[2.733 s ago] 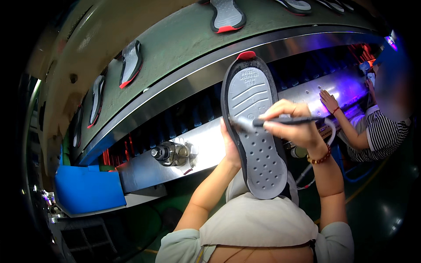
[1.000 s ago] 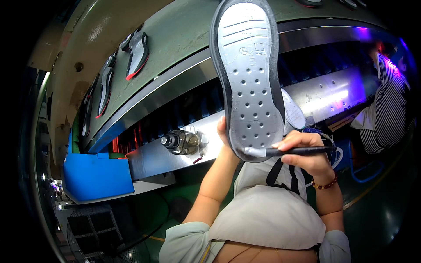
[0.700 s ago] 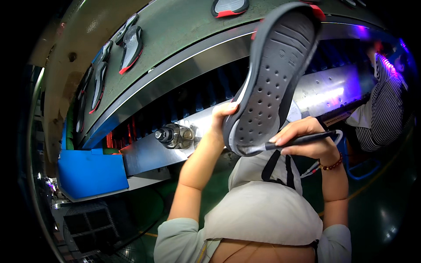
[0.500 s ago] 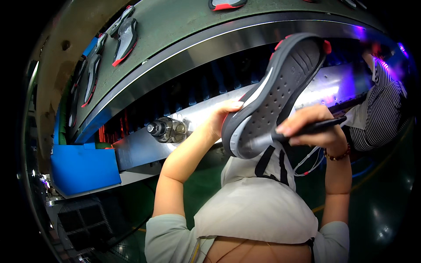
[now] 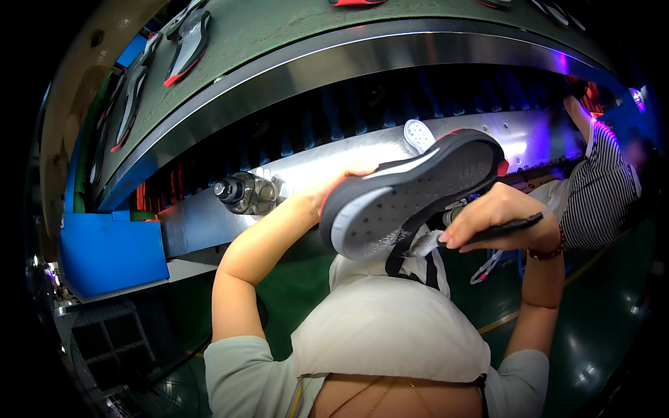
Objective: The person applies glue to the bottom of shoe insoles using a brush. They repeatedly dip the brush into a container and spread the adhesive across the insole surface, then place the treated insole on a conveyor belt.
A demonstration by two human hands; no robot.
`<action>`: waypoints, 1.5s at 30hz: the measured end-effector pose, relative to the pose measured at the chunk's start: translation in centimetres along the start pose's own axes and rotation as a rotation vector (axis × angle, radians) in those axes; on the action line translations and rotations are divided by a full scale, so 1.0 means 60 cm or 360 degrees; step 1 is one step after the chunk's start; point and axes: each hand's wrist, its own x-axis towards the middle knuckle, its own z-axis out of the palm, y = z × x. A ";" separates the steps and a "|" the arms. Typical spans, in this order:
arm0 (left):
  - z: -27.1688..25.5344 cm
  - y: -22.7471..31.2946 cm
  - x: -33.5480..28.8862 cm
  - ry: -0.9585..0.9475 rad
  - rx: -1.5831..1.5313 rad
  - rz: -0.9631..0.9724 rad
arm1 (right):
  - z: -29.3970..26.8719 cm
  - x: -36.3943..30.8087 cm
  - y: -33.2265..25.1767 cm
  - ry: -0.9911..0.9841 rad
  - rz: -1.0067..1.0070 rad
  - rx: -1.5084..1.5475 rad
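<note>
My left hand (image 5: 336,187) grips a dark grey and black shoe sole (image 5: 414,191) by one end, with red edging and a pale stripe along its side. Small holes dot the sole's upper face, and a shiny wet-looking patch lies towards its near edge. The sole is held tilted in the air above my apron (image 5: 390,320). In my right hand (image 5: 498,217) is a brush (image 5: 512,228) with a black handle and pale bristles. Its bristles are beside the sole's near edge; whether they touch it I cannot tell.
A dark-capped clear bottle (image 5: 245,194) stands on a metal ledge (image 5: 191,226), left of the sole. Beyond it, a conveyor belt (image 5: 279,38) carries several soles. A white perforated oval piece (image 5: 419,136) lies behind the sole. A blue box (image 5: 111,254) is at left; another person (image 5: 601,184) is at right.
The sole has swung lower and flatter, its far end coming down to the right. The brush has left the sole's face for its near edge, and the white oval piece has come into view.
</note>
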 end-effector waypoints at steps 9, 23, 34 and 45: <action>-0.015 0.017 -0.023 -0.0181 0.0284 0.0410 | 0.017 -0.017 -0.008 0.0244 0.0034 -0.0077; -0.011 0.020 0.002 -0.0072 0.0218 0.0990 | 0.012 -0.023 0.047 0.0877 0.0054 -0.0247; -0.011 -0.021 0.083 -0.0539 -0.0249 0.1256 | 0.062 0.012 0.011 0.1270 0.0305 0.0060; 0.021 -0.027 0.101 0.0049 -0.0300 0.1370 | 0.098 0.066 0.048 0.1269 -0.0238 -0.0861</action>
